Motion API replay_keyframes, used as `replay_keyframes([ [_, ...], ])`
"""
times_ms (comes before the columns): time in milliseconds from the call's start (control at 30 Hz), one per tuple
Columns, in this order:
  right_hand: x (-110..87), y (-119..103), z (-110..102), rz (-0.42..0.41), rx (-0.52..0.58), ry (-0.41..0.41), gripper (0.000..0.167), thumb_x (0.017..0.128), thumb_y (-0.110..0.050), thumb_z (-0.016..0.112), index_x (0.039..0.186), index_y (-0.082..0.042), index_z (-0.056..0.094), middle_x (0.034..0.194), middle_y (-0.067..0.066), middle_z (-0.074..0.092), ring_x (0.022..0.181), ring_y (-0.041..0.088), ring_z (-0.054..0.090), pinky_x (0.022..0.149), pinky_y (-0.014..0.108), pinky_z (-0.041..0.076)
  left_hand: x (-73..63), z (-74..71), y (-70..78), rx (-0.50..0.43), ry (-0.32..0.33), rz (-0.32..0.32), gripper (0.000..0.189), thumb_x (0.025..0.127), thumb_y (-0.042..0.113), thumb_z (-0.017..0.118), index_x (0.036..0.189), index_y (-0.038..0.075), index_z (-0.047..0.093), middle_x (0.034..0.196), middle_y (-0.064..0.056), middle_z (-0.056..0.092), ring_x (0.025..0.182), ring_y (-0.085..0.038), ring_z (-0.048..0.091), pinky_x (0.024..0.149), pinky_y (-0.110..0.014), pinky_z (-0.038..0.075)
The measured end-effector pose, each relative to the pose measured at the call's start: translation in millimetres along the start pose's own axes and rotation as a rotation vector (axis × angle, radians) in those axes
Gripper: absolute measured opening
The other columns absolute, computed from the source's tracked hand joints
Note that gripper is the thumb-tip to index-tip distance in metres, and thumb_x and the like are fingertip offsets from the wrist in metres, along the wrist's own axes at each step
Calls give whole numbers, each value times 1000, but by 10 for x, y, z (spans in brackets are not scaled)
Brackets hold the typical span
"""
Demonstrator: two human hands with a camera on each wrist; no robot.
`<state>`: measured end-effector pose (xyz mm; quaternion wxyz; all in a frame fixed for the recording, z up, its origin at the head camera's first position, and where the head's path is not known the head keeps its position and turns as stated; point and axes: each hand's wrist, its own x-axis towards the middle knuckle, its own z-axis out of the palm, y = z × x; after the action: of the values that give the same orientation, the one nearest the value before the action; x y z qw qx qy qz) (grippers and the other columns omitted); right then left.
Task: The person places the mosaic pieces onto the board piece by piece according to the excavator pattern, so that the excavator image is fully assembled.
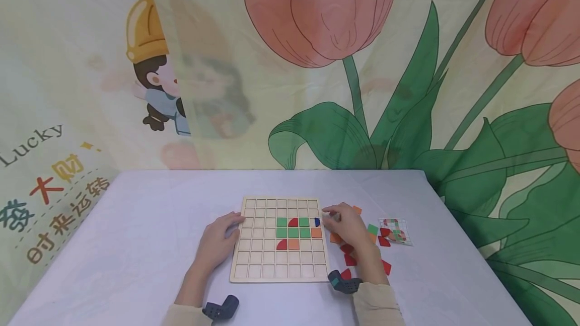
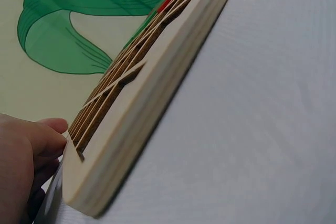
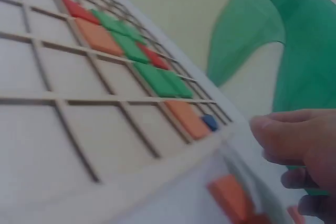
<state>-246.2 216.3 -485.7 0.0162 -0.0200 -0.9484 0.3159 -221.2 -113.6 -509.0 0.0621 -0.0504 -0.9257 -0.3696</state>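
Note:
A square wooden grid board lies on the table between the hands. Green, orange and red flat pieces and one blue piece sit in cells toward its right side; the red ones have a curved edge. The left hand touches the board's left rim with its fingertips. In the left wrist view, fingers meet the board near its corner. The right hand hovers at the right rim beside the blue piece, fingers bent. No piece shows between its fingertips in the right wrist view.
Loose red pieces, orange ones and a green piece lie scattered around and partly under the right forearm. A small card with a coloured pattern lies at the right, partly covered by red pieces. A printed cloth hangs behind the table.

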Motion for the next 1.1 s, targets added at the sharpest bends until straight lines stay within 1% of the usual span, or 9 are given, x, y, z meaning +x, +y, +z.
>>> replay_keyframes([
  [67,6,76,-65,39,11,54,34,87,-26,69,120,-20,66,110,7,61,96,21,57,82,37,57,0,0,-7,-2,1,2,33,91,17,56,124,16,62,140,-5,53,136,-28,41,115,-52,28],
  [167,2,225,-152,100,-15,133,41,89,-25,66,129,-16,60,120,16,55,110,30,53,93,48,53,1,4,-14,-1,0,6,33,91,17,57,124,16,62,140,-5,53,136,-28,41,115,-52,27],
  [267,-11,359,-201,143,-47,175,49,90,-25,64,135,-10,53,128,23,47,120,38,46,94,53,50,2,8,-19,2,1,9,33,91,17,56,124,17,62,140,-4,53,136,-28,41,115,-53,27],
  [367,-24,418,-211,162,-75,186,52,89,-26,65,135,-6,52,131,26,43,122,41,42,92,54,51,1,8,-22,4,2,12,33,91,17,56,123,16,62,140,-4,53,136,-28,41,115,-53,27],
  [533,-38,392,-194,151,-94,217,44,90,-24,64,129,-5,58,130,27,45,120,41,43,91,53,51,-2,6,-20,5,2,14,32,91,17,57,123,16,63,140,-4,53,136,-28,41,115,-53,27],
  [700,-26,371,-194,164,-71,222,33,90,-22,65,120,-7,63,128,26,47,118,39,44,93,54,50,-6,3,-12,3,3,7,33,91,17,56,123,16,62,141,-5,53,137,-28,41,115,-53,27],
  [867,-20,366,-206,166,-49,217,31,88,-20,67,115,-6,62,118,21,57,107,34,49,90,50,51,-10,3,-11,-2,2,4,33,91,17,56,124,16,62,141,-5,52,137,-28,40,115,-53,27],
  [1000,-50,320,-240,172,5,247,25,87,-19,69,107,-6,63,102,16,63,91,28,54,73,35,54,-12,1,-7,-10,3,0,33,91,17,56,124,16,62,141,-6,52,137,-28,41,115,-53,28],
  [1100,-101,184,-249,186,56,261,21,86,-19,70,104,-8,65,94,12,63,82,23,55,61,24,50,-15,-8,2,-13,-4,-4,33,91,18,56,124,15,62,141,-6,52,137,-28,41,115,-52,28],
])
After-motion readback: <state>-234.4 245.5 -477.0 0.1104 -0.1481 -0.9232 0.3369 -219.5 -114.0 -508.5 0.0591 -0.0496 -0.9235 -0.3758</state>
